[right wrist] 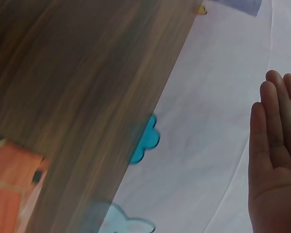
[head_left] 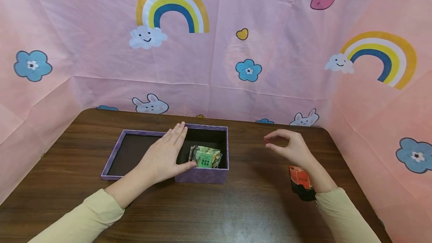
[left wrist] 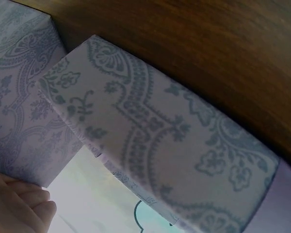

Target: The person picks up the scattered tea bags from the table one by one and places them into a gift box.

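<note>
A purple patterned box stands open on the table, with several green-labelled packets inside at its near end. My left hand lies over the box's left edge with straight fingers, its thumb reaching across the near left corner. In the left wrist view, those fingers are right at the patterned side of the box. My right hand hovers above the table to the right of the box, thumb and fingers curved with a gap between them and nothing held. Below its wrist lies a red and black packet, partly hidden by the forearm.
The box's lid lies upturned just left of the box, its dark inside showing. A dark brown wooden table carries everything. Pink printed cloth encloses it at the back and both sides.
</note>
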A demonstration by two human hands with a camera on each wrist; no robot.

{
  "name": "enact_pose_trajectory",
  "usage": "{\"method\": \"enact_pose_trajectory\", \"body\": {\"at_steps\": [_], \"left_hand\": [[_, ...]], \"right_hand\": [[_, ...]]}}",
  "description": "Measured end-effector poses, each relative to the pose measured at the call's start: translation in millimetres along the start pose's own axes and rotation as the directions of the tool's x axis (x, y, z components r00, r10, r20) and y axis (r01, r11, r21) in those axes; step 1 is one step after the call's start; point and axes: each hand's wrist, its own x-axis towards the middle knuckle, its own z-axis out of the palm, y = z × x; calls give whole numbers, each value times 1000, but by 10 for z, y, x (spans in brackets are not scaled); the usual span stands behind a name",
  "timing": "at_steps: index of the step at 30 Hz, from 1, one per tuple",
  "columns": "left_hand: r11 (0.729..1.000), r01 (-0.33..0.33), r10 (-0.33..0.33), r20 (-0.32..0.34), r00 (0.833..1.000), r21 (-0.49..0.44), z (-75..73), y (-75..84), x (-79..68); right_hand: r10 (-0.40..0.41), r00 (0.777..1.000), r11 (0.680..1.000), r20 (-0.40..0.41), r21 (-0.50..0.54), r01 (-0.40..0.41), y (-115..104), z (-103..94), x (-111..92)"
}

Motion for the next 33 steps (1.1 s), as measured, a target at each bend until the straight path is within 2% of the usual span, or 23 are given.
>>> {"method": "enact_pose_trajectory", "body": {"at_steps": [8,17,33], "left_hand": [[1000,-6,6,-6,1000,2,-11,0,-1],[1000,-5,5,-3,1000,1,-13,3,-3],[1000,-4,4,0,1000,0,-2,-4,-2]], "right_hand": [[51,998,996,-34,-65,-54,215,-215,-223],[128,990,974,-61,-182,-137,407,-382,-493],[274,962,953,17,-140,-269,812,-510,-847]]}}
